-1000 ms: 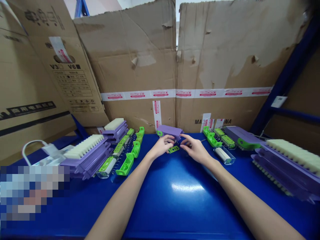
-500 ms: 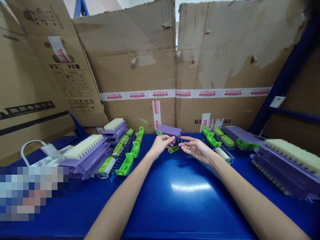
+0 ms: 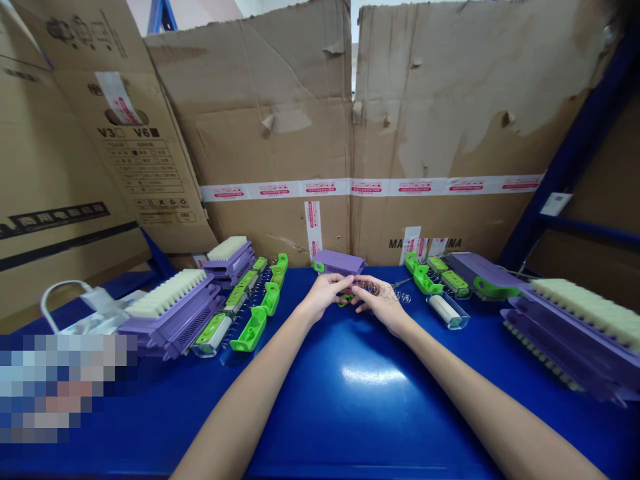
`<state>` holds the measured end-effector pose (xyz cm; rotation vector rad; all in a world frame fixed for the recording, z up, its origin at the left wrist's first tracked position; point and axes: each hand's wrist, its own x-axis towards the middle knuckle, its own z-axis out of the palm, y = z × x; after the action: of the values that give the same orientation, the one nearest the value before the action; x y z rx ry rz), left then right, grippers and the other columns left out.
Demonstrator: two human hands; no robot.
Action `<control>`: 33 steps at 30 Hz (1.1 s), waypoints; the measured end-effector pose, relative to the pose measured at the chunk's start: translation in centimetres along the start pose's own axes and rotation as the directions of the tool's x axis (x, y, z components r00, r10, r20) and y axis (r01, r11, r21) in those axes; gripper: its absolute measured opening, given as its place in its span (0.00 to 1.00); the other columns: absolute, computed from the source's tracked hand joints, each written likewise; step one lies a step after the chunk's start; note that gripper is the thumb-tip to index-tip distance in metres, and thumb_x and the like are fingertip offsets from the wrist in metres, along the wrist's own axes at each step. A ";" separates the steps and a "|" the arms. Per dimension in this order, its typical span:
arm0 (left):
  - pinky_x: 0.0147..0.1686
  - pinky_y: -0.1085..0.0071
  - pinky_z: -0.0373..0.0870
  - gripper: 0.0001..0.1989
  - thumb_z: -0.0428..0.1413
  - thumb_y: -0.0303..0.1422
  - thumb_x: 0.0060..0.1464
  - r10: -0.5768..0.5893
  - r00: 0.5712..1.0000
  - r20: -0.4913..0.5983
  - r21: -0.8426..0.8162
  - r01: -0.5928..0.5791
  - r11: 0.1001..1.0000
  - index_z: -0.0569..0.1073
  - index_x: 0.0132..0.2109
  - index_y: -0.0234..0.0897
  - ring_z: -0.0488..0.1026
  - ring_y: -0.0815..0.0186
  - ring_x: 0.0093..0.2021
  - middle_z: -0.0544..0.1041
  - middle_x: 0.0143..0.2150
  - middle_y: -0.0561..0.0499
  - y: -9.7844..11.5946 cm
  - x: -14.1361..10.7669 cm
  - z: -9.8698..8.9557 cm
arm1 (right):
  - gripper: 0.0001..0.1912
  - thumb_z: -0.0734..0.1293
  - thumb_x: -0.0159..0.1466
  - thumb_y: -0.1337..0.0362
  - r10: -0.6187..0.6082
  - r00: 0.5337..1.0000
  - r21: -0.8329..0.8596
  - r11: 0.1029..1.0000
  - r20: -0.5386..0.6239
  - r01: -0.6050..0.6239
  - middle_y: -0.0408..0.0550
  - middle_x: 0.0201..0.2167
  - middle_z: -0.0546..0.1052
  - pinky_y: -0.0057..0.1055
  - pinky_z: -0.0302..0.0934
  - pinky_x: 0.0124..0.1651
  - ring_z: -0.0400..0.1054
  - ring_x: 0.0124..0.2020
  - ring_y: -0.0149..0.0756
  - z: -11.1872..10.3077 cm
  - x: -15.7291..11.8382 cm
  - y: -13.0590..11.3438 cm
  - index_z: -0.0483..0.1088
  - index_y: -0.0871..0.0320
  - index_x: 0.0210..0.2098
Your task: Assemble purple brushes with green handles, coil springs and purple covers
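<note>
My left hand (image 3: 325,295) is closed, its thumb and fingertips pinched together just in front of a purple plastic housing (image 3: 340,261). What the pinch holds is hidden. Its tips meet those of my right hand (image 3: 384,308), whose fingers are curled around thin coiled wire springs (image 3: 369,287). Coils show above the right fingers and stick out past the back of that hand. Below the joined fingertips, a flat green slotted plate (image 3: 346,301) lies on the table, mostly covered by the hands.
On the blue table (image 3: 350,413), green covers (image 3: 250,328), green-topped blocks (image 3: 213,331) and purple brush heads with cream bristles (image 3: 170,293) line the left. A clear case with a white roller (image 3: 447,311) and more purple brush parts (image 3: 565,333) sit right. Cardboard (image 3: 275,133) stands behind.
My right hand has moved left and turned over, so its back now faces me and its fingers meet the left fingertips. The springs now show above and behind it. My left hand barely moved.
</note>
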<state>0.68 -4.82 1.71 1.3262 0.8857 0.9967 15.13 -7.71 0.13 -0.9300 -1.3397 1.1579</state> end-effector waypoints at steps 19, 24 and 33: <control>0.27 0.76 0.71 0.09 0.61 0.31 0.47 -0.072 0.994 -0.084 -0.001 0.072 0.997 0.71 0.28 0.30 0.71 0.73 0.23 0.73 0.24 0.51 0.6 -0.1 0.9 | 0.19 0.67 0.54 0.56 -0.195 0.981 -0.276 0.942 0.016 0.192 0.42 0.28 0.72 0.26 0.62 0.24 0.65 0.22 0.28 -0.5 0.0 1.2 0.66 0.55 0.44; 0.28 0.75 0.71 0.10 0.61 0.32 0.47 -0.073 0.997 -0.038 0.019 0.074 0.997 0.71 0.27 0.30 0.72 0.72 0.22 0.74 0.21 0.51 0.8 -0.3 0.8 | 0.15 0.67 0.54 0.55 -0.292 0.956 -0.413 0.874 -0.028 0.255 0.45 0.30 0.75 0.29 0.64 0.31 0.69 0.28 0.34 -0.7 0.2 1.1 0.71 0.57 0.39; 0.26 0.75 0.70 0.08 0.60 0.31 0.50 -0.083 0.991 -0.102 0.031 0.086 0.996 0.72 0.29 0.30 0.72 0.71 0.21 0.74 0.20 0.50 1.0 -0.1 1.1 | 0.11 0.64 0.59 0.58 -0.465 0.882 -0.661 0.640 0.072 0.391 0.47 0.35 0.77 0.31 0.63 0.39 0.72 0.35 0.37 -1.2 0.1 0.2 0.70 0.55 0.40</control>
<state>1.62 -5.32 2.81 1.2658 1.0315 0.9925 16.27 -7.40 -0.16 -1.0562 -1.8061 0.2265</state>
